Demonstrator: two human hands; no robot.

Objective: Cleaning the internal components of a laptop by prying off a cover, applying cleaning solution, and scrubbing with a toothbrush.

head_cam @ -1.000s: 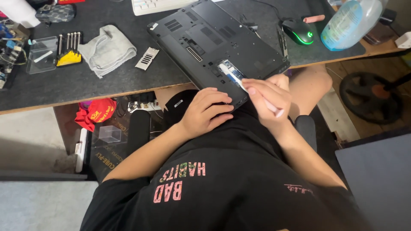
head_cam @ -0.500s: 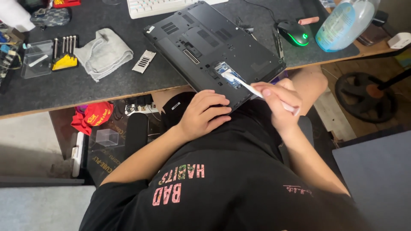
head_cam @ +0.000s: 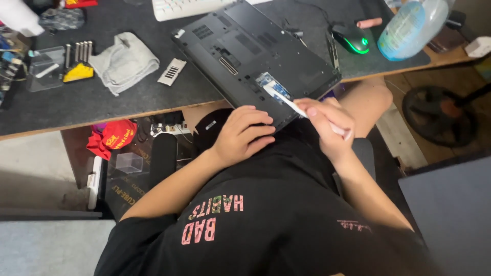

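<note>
Laptop [head_cam: 255, 56] lies upside down, overhanging the bench [head_cam: 102, 102] edge under my left hand [head_cam: 240, 135]. My right hand's [head_cam: 327, 125] fingers pinch a white stick [head_cam: 294, 106] at the exposed blue board [head_cam: 273, 87]; a slip could gouge it.

Laptop: your black plastic laptop [head_cam: 255, 56] lies upside down, turned at an angle, its near corner hanging over the desk's near edge.
Open bay: a small blue circuit card [head_cam: 272, 86] shows in a cut-out near that corner.
Tool: your thin white stick-shaped tool [head_cam: 307, 113] slants, far tip touching the card.
</note>
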